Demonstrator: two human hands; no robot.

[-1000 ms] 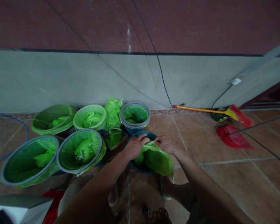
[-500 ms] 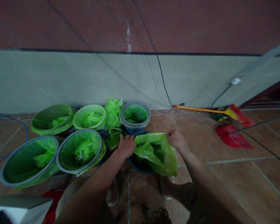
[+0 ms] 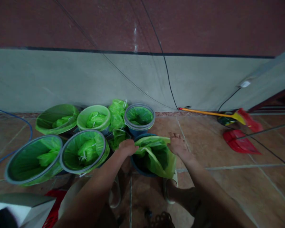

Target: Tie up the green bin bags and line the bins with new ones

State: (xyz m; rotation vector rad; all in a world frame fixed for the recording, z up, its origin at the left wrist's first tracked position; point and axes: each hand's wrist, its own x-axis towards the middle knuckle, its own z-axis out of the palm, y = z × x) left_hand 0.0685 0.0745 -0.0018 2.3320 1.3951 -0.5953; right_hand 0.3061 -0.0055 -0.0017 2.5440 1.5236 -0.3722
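A dark blue bin (image 3: 136, 163) stands on the tiled floor in front of me. A bright green plastic bag (image 3: 156, 153) is spread open over its mouth. My left hand (image 3: 127, 147) grips the bag's edge at the bin's left rim, fingers curled. My right hand (image 3: 178, 145) holds the bag's edge at the right rim, fingers curled over it. Both hands keep the bag's mouth stretched wide.
Several bins lined with green bags (image 3: 84, 152) cluster at the left along the grey wall. A broom with a yellow handle (image 3: 209, 112) and a red dustpan (image 3: 239, 142) lie at the right. Cables run down the wall. A white box (image 3: 19, 207) sits at the lower left.
The bag was bunched between my hands over the bin; my hands moved apart and pulled its mouth open, then lowered it over the rim.
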